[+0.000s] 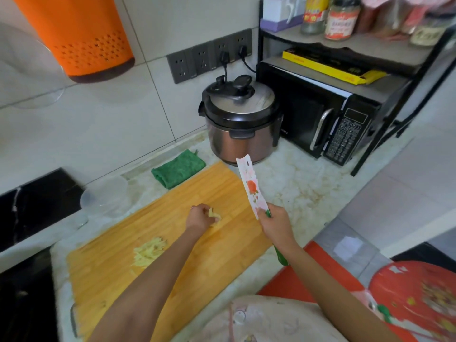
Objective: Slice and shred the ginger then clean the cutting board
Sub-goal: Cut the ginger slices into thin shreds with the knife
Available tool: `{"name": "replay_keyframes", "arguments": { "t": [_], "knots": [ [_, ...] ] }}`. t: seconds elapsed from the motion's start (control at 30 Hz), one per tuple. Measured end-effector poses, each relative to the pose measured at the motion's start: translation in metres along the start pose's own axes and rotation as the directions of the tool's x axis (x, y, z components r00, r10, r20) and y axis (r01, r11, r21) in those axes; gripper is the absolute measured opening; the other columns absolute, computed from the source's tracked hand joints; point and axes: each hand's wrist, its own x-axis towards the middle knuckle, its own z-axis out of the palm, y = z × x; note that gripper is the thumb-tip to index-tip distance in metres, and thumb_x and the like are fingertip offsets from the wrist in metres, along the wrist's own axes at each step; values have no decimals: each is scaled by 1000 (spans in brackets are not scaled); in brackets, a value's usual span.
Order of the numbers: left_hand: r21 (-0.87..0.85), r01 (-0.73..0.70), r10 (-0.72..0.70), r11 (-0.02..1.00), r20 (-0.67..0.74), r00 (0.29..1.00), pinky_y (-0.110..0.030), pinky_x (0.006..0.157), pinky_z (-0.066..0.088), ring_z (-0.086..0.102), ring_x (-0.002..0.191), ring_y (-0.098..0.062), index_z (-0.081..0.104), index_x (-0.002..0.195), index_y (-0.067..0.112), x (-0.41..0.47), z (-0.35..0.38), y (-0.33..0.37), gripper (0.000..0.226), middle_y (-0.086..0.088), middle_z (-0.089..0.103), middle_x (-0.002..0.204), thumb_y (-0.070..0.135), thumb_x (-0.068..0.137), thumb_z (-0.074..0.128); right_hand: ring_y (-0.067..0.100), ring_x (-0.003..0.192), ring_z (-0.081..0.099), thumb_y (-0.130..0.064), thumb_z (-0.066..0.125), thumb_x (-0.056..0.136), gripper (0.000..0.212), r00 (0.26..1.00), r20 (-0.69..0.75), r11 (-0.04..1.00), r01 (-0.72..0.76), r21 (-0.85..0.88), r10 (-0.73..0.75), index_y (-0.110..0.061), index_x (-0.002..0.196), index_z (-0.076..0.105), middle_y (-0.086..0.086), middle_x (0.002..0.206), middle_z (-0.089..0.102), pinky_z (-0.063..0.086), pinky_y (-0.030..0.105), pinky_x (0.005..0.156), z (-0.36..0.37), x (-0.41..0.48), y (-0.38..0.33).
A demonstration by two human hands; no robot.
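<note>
A heap of shreds already lay left of centre on the board, so part of the shredding looked done. At mid-board your left hand curled its fingers over a few slices, pinching them down; those seemed yet to be cut. To their right, your right hand gripped the knife, blade raised clear of the board. Cleaning had not begun.
</note>
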Motion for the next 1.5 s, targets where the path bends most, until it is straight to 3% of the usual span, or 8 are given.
{"name": "replay_keyframes", "arguments": {
  "t": [0.33,0.47,0.57,0.7,0.8,0.97,1.2,1.5],
  "knots": [
    [-168,-111,108,980,-29,994,-30,62,31,44,74,-20,39,72,22,-11,5,0,36,3,45,74,13,85,71,16,54,44,-16,50,95,20,996,85,997,46,-63,-40,-9,82,64,-5,58,51,31,28,49,4,-15,-9],
    [-485,-196,160,852,-114,980,-26,60,43,51,75,-20,55,85,16,-33,-7,19,12,-4,54,81,11,91,63,11,64,52,-23,47,97,32,990,109,995,85,58,-91,-38,125,46,-17,85,57,46,36,58,7,-22,-18],
    [-616,-253,193,746,-163,968,-16,51,46,60,76,-12,62,100,14,-57,-25,38,7,-2,63,91,12,94,58,21,51,41,-23,40,99,39,976,124,979,166,122,-181,-53,124,35,1,63,46,36,43,48,10,-17,-21],
    [-580,-388,288,716,-260,922,-15,49,40,58,64,2,64,108,11,-82,-50,52,16,3,64,87,7,94,57,13,52,44,-25,38,102,26,942,212,964,242,110,-261,-41,114,55,-13,65,53,36,28,54,8,-6,-47],
    [-508,-476,354,718,-321,878,-14,50,40,56,61,1,65,111,9,-92,-71,60,21,1,64,84,4,92,59,-6,88,55,-31,52,96,14,918,229,944,297,140,-323,-31,106,60,-17,99,62,40,11,73,14,0,-74],
    [-399,-581,411,709,-436,801,-20,63,45,57,63,2,65,107,16,-101,-113,74,25,10,66,83,2,86,65,0,80,54,-27,59,92,7,880,220,906,394,158,-421,-31,86,61,-5,86,63,42,22,73,28,15,-113],
    [-587,-579,148,567,-618,772,-19,61,51,63,66,-8,52,104,20,-113,-166,95,39,-5,68,90,-3,79,72,12,74,54,-17,59,91,16,795,222,819,506,271,-565,-27,78,60,8,80,61,41,23,68,41,16,-180],
    [-547,-654,26,522,-756,654,-19,65,51,61,62,-5,64,83,10,-125,-211,106,7,-2,64,73,4,87,66,-2,59,46,-8,58,89,14,796,88,758,529,381,-599,-16,77,59,0,71,53,36,13,56,55,9,-244]
  ]
}}
